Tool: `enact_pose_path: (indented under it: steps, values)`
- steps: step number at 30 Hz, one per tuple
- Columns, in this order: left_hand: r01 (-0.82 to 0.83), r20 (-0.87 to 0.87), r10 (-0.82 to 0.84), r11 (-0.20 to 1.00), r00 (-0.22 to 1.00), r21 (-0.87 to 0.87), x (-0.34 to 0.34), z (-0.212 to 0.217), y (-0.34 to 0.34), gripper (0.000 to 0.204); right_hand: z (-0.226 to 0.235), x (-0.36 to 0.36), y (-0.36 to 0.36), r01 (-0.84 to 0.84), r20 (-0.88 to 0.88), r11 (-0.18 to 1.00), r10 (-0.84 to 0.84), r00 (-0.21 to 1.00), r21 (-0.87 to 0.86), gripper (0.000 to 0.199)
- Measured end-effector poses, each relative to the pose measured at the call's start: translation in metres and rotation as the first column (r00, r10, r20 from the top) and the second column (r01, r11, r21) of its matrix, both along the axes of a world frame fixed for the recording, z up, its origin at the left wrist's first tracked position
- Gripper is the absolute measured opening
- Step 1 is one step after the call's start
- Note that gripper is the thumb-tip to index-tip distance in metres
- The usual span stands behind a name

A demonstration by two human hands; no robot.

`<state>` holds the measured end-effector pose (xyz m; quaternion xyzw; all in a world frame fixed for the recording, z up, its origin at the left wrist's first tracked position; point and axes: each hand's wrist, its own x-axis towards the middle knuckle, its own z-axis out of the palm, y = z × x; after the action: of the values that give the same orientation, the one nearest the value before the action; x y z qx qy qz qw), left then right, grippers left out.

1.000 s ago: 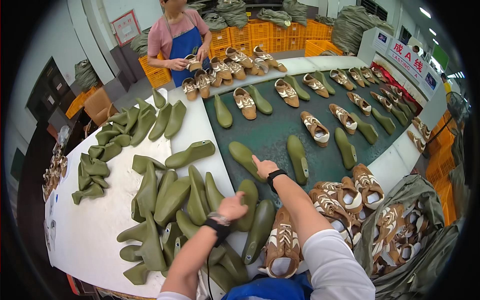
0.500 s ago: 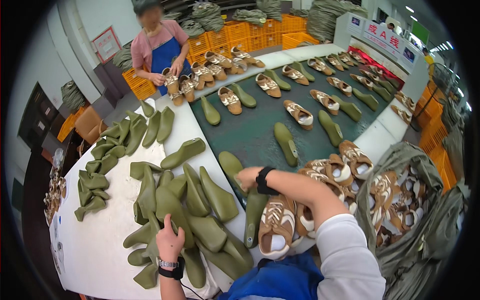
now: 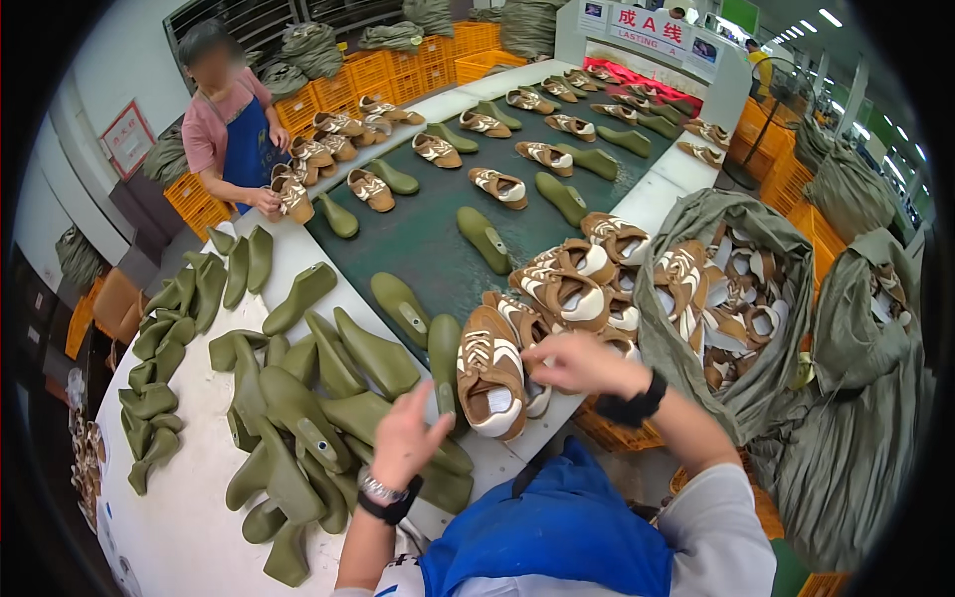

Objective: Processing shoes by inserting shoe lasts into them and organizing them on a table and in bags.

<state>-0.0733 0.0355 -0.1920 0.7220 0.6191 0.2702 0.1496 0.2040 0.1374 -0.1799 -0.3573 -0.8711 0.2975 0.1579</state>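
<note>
My left hand [image 3: 406,434] is over the pile of green shoe lasts [image 3: 373,423], thumb apart from the fingers, with nothing in it. Beside it, a green last [image 3: 444,366] lies at the conveyor's near edge. Just right of that last, a brown and white sneaker [image 3: 491,373] stands with its toe pointing away from me. At its right side, my right hand [image 3: 582,364] has curled fingers on the collar of a second sneaker [image 3: 525,316], which the first partly hides. More sneakers [image 3: 567,284] are heaped beyond my right hand.
The green conveyor belt [image 3: 418,239] carries rows of lasts and sneakers. A grey-green sack [image 3: 662,343] full of sneakers stands at right. Across the belt, a person [image 3: 224,129] in a blue apron touches a sneaker. Lasts also cover part of the white table [image 3: 199,497].
My right hand has let go of a last at the belt's near end and come back to the sneakers. My left hand has risen off the last pile. The view has swung right.
</note>
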Motion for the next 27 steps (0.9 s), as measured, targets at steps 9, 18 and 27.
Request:
enact_pose_path:
  steps: [9, 18, 27]
  values:
    - [0.264, 0.707, 0.105, 0.881, 0.7, -0.392, 0.044, -0.027, 0.009, 0.059, -0.027, -0.017, -0.052, -0.023, -0.152, 1.0, 0.02, 0.988, -0.019, 0.029]
    - [-0.329, -0.193, 0.287, 0.914, 0.938, -0.238, 0.073, -0.109, 0.042, 0.084, 0.08, 0.048, 0.135, -0.152, -0.138, 0.986, 0.142, 0.98, -0.067, 0.037]
    - [-0.432, -0.233, 0.385, 0.878, 0.893, -0.205, 0.088, -0.115, 0.042, 0.07, -0.064, -0.075, 0.336, -0.164, 0.248, 0.986, 0.15, 0.957, 0.035, 0.027]
